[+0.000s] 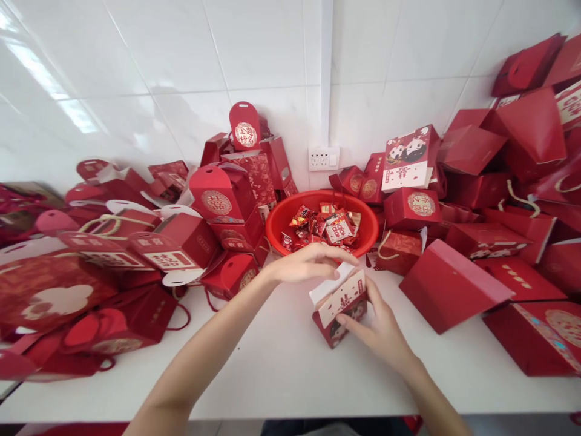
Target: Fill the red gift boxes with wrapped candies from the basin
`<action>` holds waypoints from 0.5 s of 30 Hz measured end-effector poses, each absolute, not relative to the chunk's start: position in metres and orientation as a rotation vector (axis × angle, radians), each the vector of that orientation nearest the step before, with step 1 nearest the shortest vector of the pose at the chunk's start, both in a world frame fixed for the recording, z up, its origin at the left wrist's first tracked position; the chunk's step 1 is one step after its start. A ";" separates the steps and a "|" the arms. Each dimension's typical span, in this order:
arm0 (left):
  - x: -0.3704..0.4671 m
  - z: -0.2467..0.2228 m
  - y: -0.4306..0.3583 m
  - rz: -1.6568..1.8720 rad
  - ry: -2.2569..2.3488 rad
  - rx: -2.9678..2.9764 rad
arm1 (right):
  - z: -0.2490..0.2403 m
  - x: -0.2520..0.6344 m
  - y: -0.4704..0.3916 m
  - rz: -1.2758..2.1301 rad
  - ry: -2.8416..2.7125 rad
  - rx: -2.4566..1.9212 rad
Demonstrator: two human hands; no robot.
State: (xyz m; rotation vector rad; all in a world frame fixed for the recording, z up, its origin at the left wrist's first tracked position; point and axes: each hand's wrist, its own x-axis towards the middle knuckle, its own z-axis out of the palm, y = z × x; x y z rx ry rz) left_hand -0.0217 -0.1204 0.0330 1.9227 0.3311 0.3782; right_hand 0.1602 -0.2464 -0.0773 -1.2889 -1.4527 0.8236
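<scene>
A small red box [336,330] with a cream printed band and white flaps at its top stands tilted above the white table, between my two hands. My right hand [379,327] is wrapped round its right side, the thumb across the printed front. From the upper left my left hand [313,263] reaches over the box, fingers spread and fingertips at the white flap. Just behind is a red plastic basin [276,233] holding several small wrapped packets [338,229].
Red gift boxes [179,242] are piled on the left, some with rope handles. More red boxes [490,239] crowd the right side. A tiled wall with a white socket [323,158] rises behind; the table's [272,387] front edge is nearest me.
</scene>
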 end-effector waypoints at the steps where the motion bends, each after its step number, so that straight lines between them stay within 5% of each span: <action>1: -0.024 0.029 -0.123 0.383 0.359 1.881 | -0.077 0.162 -0.245 0.848 -1.446 -1.261; 15: -0.032 0.044 -0.166 0.525 0.249 2.229 | -0.035 0.182 -0.232 1.110 -1.584 -0.946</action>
